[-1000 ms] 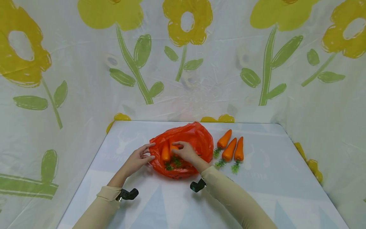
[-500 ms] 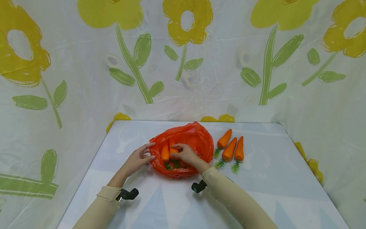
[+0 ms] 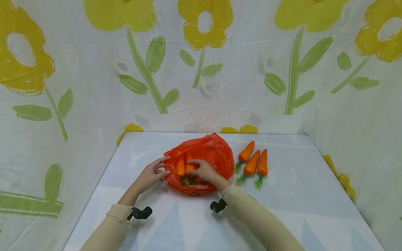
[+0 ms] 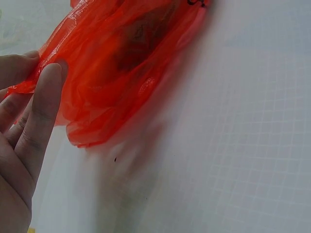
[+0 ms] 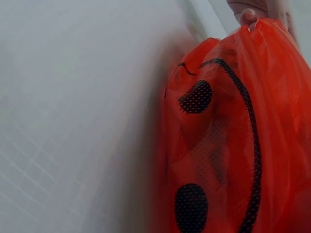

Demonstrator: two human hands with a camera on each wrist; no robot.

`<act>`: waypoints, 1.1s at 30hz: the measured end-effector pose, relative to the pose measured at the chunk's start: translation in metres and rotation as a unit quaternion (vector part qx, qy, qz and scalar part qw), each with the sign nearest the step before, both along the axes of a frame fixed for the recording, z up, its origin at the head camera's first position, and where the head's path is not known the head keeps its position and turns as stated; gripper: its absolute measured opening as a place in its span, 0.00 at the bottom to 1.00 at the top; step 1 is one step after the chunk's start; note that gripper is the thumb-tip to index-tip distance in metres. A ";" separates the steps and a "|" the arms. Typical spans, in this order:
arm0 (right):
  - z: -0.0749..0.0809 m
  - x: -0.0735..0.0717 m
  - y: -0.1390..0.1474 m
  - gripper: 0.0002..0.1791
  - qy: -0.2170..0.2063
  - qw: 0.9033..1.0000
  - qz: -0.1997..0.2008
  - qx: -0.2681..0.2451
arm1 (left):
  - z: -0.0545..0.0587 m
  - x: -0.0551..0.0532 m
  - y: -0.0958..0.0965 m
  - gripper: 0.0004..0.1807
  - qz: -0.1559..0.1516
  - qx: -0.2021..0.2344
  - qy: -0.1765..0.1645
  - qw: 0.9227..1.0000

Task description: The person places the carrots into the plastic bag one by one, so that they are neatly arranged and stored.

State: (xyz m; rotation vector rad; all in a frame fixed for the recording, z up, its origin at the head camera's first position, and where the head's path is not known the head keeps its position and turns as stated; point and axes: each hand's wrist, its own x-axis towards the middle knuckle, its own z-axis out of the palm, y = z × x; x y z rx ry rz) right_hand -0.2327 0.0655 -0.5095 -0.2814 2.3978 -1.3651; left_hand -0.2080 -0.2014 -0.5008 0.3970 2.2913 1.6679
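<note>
An open red plastic bag (image 3: 224, 155) lies on the table, with two orange toy carrots side by side inside it. My left hand (image 3: 151, 176) pinches the bag's left rim between thumb and fingers, which the left wrist view shows close up on the red plastic (image 4: 104, 82). Inside the bag's mouth, my right hand (image 3: 205, 170) grips the right-hand carrot (image 3: 189, 169). Just left of it lies the other carrot (image 3: 180, 167), green tops toward me. In the right wrist view the bag's printed side (image 5: 218, 145) hides the right fingers.
Right of the bag, three more toy carrots with green tops lie on the white patterned table (image 3: 282, 216): one farther back (image 3: 246, 152), one in the middle (image 3: 252, 164) and one at the right (image 3: 262, 163). A flower-printed curtain (image 3: 245, 87) stands behind and on both sides.
My right hand has moved slightly down into the bag, and its carrot now lies lower, alongside the other. The left hand stays on the rim.
</note>
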 end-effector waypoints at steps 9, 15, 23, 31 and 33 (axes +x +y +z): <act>-0.002 0.003 0.001 0.38 0.002 1.000 -0.011 -0.003 | 0.000 0.000 -0.001 0.34 -0.005 0.009 -0.002 1.000; 0.001 0.005 -0.001 0.41 -0.005 1.000 -0.021 0.004 | -0.002 -0.001 -0.001 0.34 -0.007 0.011 -0.001 1.000; 0.004 0.006 0.000 0.40 0.003 1.000 -0.024 0.017 | -0.002 -0.002 -0.001 0.34 -0.009 0.011 0.006 1.000; 0.007 0.009 0.004 0.39 0.019 0.999 -0.022 0.016 | -0.002 -0.002 -0.001 0.34 -0.006 0.011 0.007 1.000; 0.009 0.012 0.006 0.39 0.030 0.999 -0.022 0.019 | -0.002 -0.002 0.000 0.34 -0.007 0.012 0.005 1.000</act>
